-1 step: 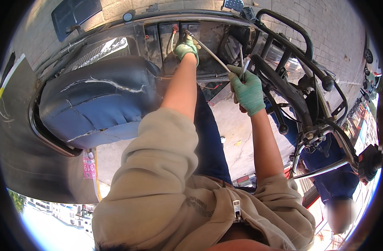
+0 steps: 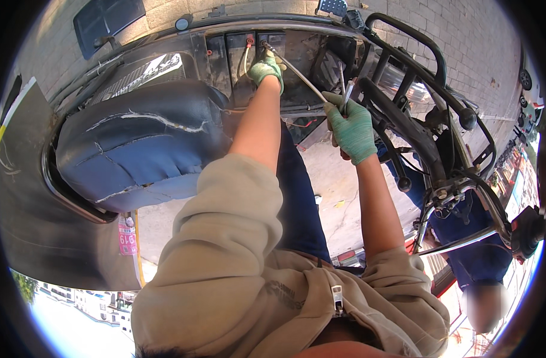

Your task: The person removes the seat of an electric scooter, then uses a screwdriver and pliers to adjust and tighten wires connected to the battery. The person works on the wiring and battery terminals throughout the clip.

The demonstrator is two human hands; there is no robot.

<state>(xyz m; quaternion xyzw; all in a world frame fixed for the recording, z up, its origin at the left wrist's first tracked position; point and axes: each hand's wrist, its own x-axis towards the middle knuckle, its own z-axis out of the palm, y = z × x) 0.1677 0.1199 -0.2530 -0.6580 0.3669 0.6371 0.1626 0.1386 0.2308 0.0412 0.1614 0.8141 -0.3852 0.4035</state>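
Observation:
My right hand (image 2: pixel 353 132), in a green glove, is closed round a three-armed socket wrench (image 2: pixel 301 75). One long arm of the wrench slants up and left to a terminal on the dark batteries (image 2: pixel 236 55) in the open frame; its other two arms stick up past my right fingers. At that far end my left hand (image 2: pixel 265 71), also gloved in green, has its fingers bent around the wrench's tip. Whether they grip the wrench or the cable end there is partly hidden. Just left of my fingers, a pale cable (image 2: pixel 246 59) runs down from a red terminal cap (image 2: pixel 249 40).
A cracked dark seat (image 2: pixel 141 149) stands left of my arms. Black tubular bars (image 2: pixel 413 36) and the handlebar (image 2: pixel 484 191) are on the right. A person in dark blue (image 2: pixel 472 253) is at the lower right. Loose wires (image 2: pixel 305 124) hang below the battery bay.
My right hand and the wrench arms beside it have shifted very slightly. My left hand stays at the terminal.

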